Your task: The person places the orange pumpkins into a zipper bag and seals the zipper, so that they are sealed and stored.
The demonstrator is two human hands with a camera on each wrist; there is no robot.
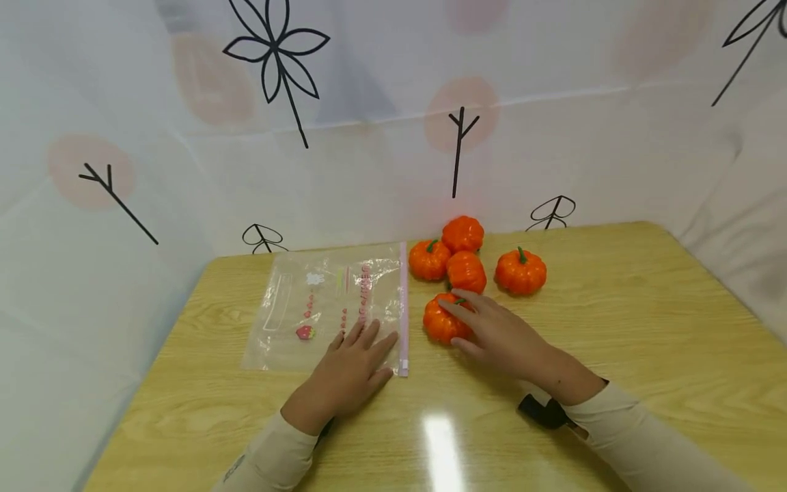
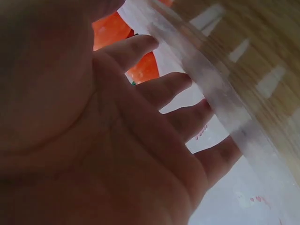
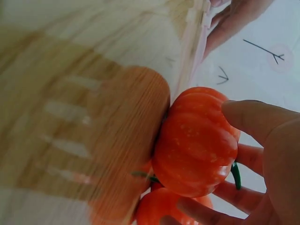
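Note:
Near the table's middle, my right hand [image 1: 507,335] reaches over an orange toy pumpkin [image 1: 441,320] with a green stem. In the right wrist view the thumb [image 3: 251,115] lies at the upper side of this pumpkin [image 3: 194,140], while the other fingers spread behind and below it, fairly straight. The pumpkin sits on the table. My left hand [image 1: 350,372] rests palm down, fingers spread, on the lower right part of a clear zip bag [image 1: 326,273] with strawberry prints. In the left wrist view the fingertips touch the clear plastic [image 2: 220,93].
Behind the touched pumpkin is a cluster of pumpkins: one on its side [image 1: 466,273], one at the left [image 1: 428,260] and one at the back [image 1: 463,234]. Another pumpkin [image 1: 520,271] stands apart to the right. A printed white cloth [image 1: 381,171] hangs behind the wooden table [image 1: 615,328].

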